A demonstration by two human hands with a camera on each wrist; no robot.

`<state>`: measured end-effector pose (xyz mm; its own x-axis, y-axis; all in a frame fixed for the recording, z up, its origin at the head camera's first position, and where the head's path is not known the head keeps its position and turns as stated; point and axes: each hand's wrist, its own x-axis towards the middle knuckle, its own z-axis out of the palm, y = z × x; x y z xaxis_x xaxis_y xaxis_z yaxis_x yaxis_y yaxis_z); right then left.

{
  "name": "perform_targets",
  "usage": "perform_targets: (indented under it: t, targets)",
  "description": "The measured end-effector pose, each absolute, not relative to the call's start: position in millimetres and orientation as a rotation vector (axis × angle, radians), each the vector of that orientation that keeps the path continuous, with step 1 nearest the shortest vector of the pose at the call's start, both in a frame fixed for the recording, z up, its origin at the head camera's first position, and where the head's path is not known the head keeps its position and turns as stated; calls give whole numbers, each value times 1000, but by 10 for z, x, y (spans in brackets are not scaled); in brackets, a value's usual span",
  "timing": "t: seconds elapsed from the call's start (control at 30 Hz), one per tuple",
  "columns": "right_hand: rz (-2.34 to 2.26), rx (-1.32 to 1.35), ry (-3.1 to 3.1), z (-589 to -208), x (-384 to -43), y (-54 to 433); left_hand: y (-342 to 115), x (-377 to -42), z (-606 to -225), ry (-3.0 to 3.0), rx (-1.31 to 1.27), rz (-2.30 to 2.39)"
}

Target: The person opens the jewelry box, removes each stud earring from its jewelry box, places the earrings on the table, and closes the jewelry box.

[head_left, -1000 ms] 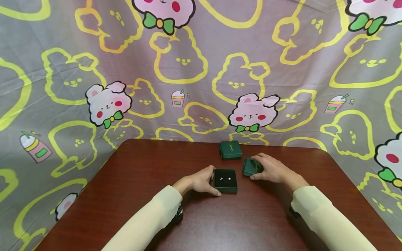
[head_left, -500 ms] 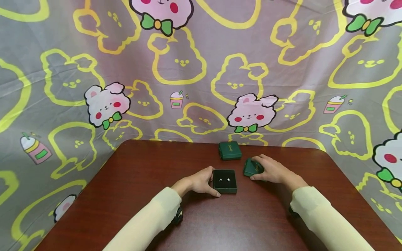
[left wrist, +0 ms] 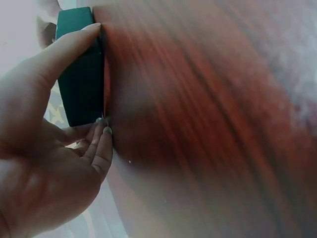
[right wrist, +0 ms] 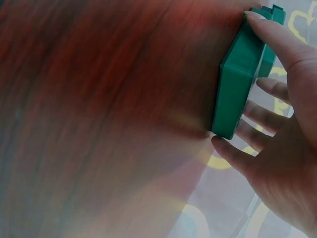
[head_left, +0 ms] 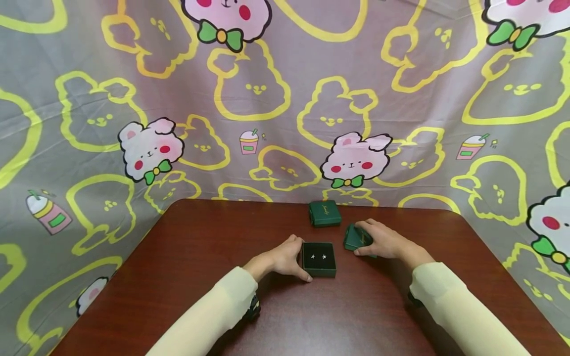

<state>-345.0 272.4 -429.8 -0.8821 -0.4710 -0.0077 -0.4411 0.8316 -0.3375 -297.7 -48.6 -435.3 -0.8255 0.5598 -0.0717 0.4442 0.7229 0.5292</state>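
In the head view, an open green jewelry box (head_left: pixel 319 273) sits on the table with a black insert. Two small star-shaped earrings (head_left: pixel 324 256) stand side by side in it. My left hand (head_left: pixel 285 258) holds the box from its left side, thumb at the near corner and fingers at the far one; the left wrist view shows the thumb on the box's green wall (left wrist: pixel 81 74). To the right, my right hand (head_left: pixel 384 241) grips a green box lid (head_left: pixel 354 237) with gold lettering, thumb on the near side. Its far fingers are partly hidden by the hand.
A second green box (head_left: pixel 325 213), shut and with gold lettering, stands behind the open box and left of the lid. The brown wooden table (head_left: pixel 213 232) ends at a grey curtain (head_left: pixel 276 133) printed with rabbits and yellow outlines.
The view has shifted slightly. Both hands keep their hold on the open jewelry box and the lid, with hardly any movement.
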Motion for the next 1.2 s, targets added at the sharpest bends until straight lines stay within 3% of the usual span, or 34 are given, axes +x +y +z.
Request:
perform_targets:
  t: [1.2]
  targets:
    - [-529, -734, 2886, -4299, -3463, 2734, -523, -2970, -4385, 2683, 866, 714]
